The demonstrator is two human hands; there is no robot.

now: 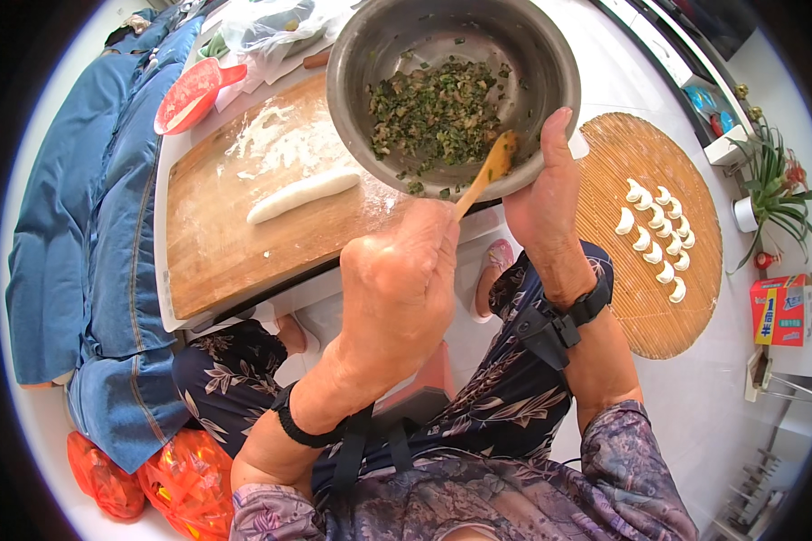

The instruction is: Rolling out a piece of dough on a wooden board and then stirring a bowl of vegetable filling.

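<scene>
A wide steel mixing bowl (352, 101) is tilted toward me over the far right part of the cutting board. Inside it lies a chopped green and brown filling (440, 111). My right hand (545, 182) grips the bowl's near right rim, thumb up along the outside edge. In the fist of my left hand (406, 260) is the handle of a yellow spatula or spoon (490, 169), whose smeared head rests inside the bowl by the near wall. On the floured wooden board (230, 270), left of the bowl, lies a white dough roll (304, 195).
A red scoop (189, 95) with flour sits at the board's far left corner, near a clear plastic bag (277, 34). Several crescent dumplings (656, 237) lie on a round woven mat (622, 155) to the right. A denim-covered seat (54, 223) borders the left, with red bags (183, 480) below.
</scene>
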